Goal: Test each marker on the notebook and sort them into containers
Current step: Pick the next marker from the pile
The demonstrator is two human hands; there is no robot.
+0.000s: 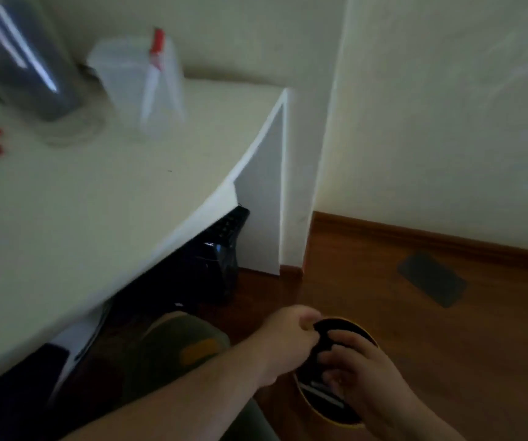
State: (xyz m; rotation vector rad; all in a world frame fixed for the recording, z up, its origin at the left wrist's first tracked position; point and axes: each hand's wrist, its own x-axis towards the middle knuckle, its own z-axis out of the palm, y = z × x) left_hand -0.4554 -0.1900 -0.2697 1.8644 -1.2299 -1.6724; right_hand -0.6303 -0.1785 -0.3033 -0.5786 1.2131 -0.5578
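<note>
Both hands at dark bin (335,405) on floor: left hand (288,337) pinches rim, right hand (356,370) reaches inside, grip unclear to me. Red-capped marker (153,71) stands in clear cup (122,90) on worktop (113,202).

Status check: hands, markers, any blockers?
Both hands down at dark container on floor. Left hand at its rim, right hand inside; grip unclear. One marker in clear tub.
</note>
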